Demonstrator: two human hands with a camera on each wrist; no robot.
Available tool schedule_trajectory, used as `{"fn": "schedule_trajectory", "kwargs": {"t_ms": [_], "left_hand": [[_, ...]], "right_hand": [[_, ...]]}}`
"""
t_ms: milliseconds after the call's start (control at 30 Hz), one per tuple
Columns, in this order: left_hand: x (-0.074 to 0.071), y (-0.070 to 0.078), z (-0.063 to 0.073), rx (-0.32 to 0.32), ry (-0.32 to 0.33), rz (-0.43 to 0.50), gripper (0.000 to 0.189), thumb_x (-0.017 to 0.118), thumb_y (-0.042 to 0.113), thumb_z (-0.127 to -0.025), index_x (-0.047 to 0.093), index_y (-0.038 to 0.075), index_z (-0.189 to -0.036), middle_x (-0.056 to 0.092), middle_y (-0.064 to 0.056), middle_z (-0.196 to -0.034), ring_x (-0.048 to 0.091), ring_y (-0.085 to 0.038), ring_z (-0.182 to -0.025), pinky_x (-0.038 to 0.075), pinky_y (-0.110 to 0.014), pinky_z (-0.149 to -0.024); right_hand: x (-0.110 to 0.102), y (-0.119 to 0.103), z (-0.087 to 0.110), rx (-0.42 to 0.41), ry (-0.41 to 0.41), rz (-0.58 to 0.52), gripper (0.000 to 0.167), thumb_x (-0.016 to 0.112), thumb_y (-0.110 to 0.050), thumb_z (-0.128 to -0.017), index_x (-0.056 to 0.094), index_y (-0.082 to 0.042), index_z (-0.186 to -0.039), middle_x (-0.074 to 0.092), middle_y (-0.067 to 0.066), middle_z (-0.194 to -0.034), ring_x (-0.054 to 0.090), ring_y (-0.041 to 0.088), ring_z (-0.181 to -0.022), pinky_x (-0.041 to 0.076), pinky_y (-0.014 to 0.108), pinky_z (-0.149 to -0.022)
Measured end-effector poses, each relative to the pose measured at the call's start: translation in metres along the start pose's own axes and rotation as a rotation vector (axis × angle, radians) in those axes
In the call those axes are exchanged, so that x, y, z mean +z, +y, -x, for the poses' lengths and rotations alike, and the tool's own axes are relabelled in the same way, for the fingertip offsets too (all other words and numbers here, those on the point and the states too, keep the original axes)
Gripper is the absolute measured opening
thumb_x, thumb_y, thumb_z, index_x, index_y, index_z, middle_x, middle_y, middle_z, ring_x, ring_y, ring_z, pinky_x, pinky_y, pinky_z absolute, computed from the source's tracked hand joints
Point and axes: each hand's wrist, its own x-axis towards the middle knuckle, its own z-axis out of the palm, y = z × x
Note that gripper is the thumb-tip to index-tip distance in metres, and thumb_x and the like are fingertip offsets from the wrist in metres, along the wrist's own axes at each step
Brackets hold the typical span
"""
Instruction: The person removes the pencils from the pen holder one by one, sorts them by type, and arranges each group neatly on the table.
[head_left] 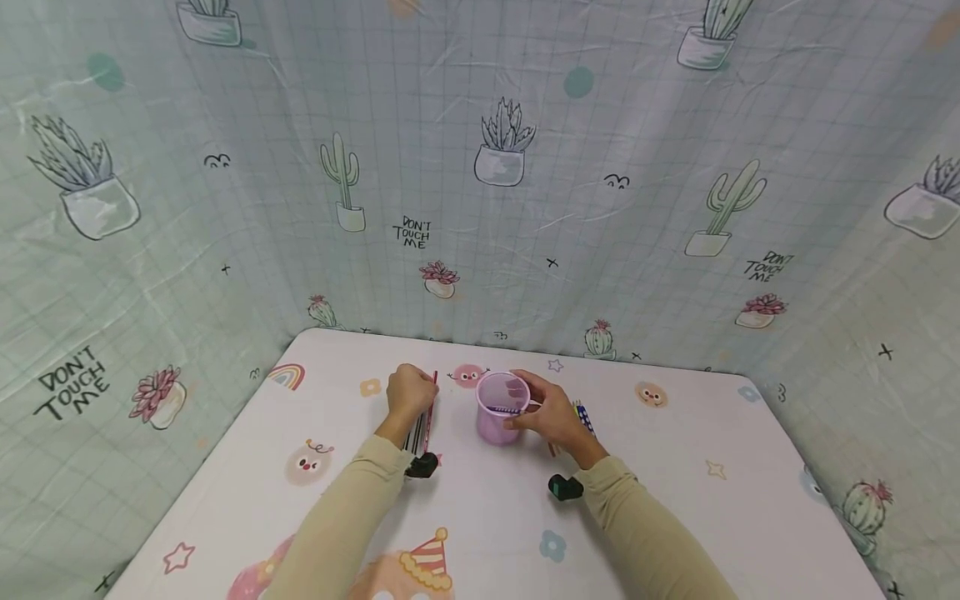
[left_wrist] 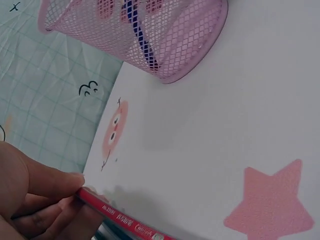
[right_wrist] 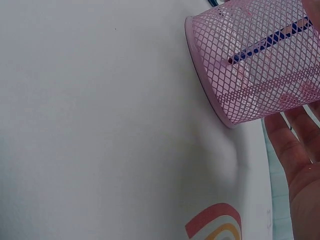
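Note:
My left hand (head_left: 410,392) pinches a red pencil (left_wrist: 120,216) near one end, between thumb and fingers in the left wrist view. Dark striped pencils (head_left: 415,437) show beside and below that hand, partly hidden by the wrist. To the right stands a pink mesh pencil cup (head_left: 492,430). Around its right side curve the thumb and fingers of my right hand (head_left: 553,414), gripping it. Inside the cup leans a blue patterned pencil (right_wrist: 270,40), visible through the mesh.
Blue dotted pencils (head_left: 586,419) and a brownish pencil (head_left: 553,449) lie by the right wrist, partly covered. The white table (head_left: 645,517) has printed cartoon figures. A patterned curtain (head_left: 555,225) hangs along its back edge and sides.

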Motion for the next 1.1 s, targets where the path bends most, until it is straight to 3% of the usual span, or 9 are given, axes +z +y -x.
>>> {"fn": "schedule_trajectory", "kwargs": {"t_ms": [367,433,533,633,733,800,867,967,1100], "left_hand": [[0.006,0.001,0.006,0.090,0.046,-0.095,0.019,0.066,0.002,-0.083,0.077,0.005,-0.068,0.078,-0.013,-0.079,0.066,-0.026,-0.069,0.059,-0.044,-0.063],[0.007,0.001,0.006,0.102,0.048,-0.120,0.024,0.066,0.001,-0.083,0.071,0.007,-0.061,0.073,-0.010,-0.071,0.060,-0.022,-0.064,0.053,-0.039,-0.057],[0.009,0.001,0.007,0.116,0.045,-0.143,0.038,0.062,-0.002,-0.084,0.051,0.012,-0.051,0.056,-0.005,-0.058,0.045,-0.020,-0.059,0.038,-0.033,-0.049],[0.009,0.001,0.007,0.127,0.050,-0.155,0.045,0.060,-0.003,-0.083,0.035,0.016,-0.051,0.043,-0.003,-0.056,0.038,-0.021,-0.058,0.028,-0.033,-0.048],[0.009,-0.001,0.008,0.161,0.052,-0.156,0.039,0.063,-0.001,-0.085,0.042,0.012,-0.055,0.051,-0.006,-0.060,0.044,-0.023,-0.061,0.034,-0.035,-0.049],[0.008,-0.004,0.008,0.194,0.043,-0.131,0.024,0.069,0.002,-0.086,0.061,0.005,-0.064,0.063,-0.008,-0.068,0.054,-0.023,-0.065,0.046,-0.037,-0.054],[0.006,-0.006,0.007,0.249,0.024,-0.075,0.007,0.076,0.006,-0.086,0.076,-0.001,-0.086,0.074,-0.012,-0.082,0.067,-0.024,-0.076,0.058,-0.040,-0.066],[0.000,-0.009,0.006,0.328,-0.054,0.047,0.038,0.084,0.010,-0.085,0.075,-0.006,-0.118,0.079,-0.018,-0.104,0.075,-0.029,-0.094,0.065,-0.045,-0.085],[-0.008,-0.010,0.006,0.363,-0.200,0.172,0.052,0.086,0.017,-0.086,0.069,-0.004,-0.131,0.077,-0.018,-0.119,0.075,-0.029,-0.107,0.064,-0.044,-0.094]], "right_hand": [[0.001,0.001,-0.002,-0.010,0.016,0.005,0.088,0.095,-0.015,-0.074,0.054,-0.025,-0.152,0.064,0.003,-0.146,0.063,0.029,-0.133,0.055,0.048,-0.112],[0.001,0.001,-0.002,-0.006,0.013,0.002,0.088,0.095,-0.016,-0.074,0.054,-0.025,-0.152,0.063,0.004,-0.147,0.063,0.030,-0.133,0.055,0.048,-0.112],[0.001,0.002,-0.002,0.003,0.007,-0.006,0.088,0.095,-0.015,-0.074,0.054,-0.025,-0.152,0.062,0.004,-0.148,0.062,0.030,-0.135,0.054,0.048,-0.113],[0.001,0.002,-0.001,0.005,0.005,-0.014,0.089,0.095,-0.013,-0.074,0.054,-0.025,-0.152,0.062,0.004,-0.149,0.061,0.030,-0.136,0.053,0.049,-0.114],[0.002,0.003,-0.002,0.001,0.010,-0.010,0.088,0.095,-0.013,-0.075,0.053,-0.024,-0.152,0.062,0.004,-0.149,0.061,0.031,-0.135,0.053,0.049,-0.114],[0.002,0.004,-0.002,0.007,0.008,-0.005,0.088,0.095,-0.013,-0.075,0.054,-0.026,-0.152,0.062,0.003,-0.148,0.062,0.030,-0.135,0.053,0.049,-0.114],[0.003,0.004,-0.002,0.008,0.006,-0.001,0.088,0.095,-0.014,-0.075,0.054,-0.027,-0.152,0.062,0.002,-0.148,0.062,0.029,-0.135,0.054,0.048,-0.114],[0.002,0.003,-0.002,0.004,0.008,-0.005,0.088,0.096,-0.015,-0.074,0.054,-0.028,-0.151,0.063,0.001,-0.147,0.062,0.029,-0.135,0.053,0.049,-0.114],[0.001,0.003,-0.002,-0.008,0.010,0.001,0.089,0.095,-0.014,-0.074,0.054,-0.026,-0.152,0.062,0.002,-0.148,0.061,0.030,-0.136,0.054,0.049,-0.113]]}}
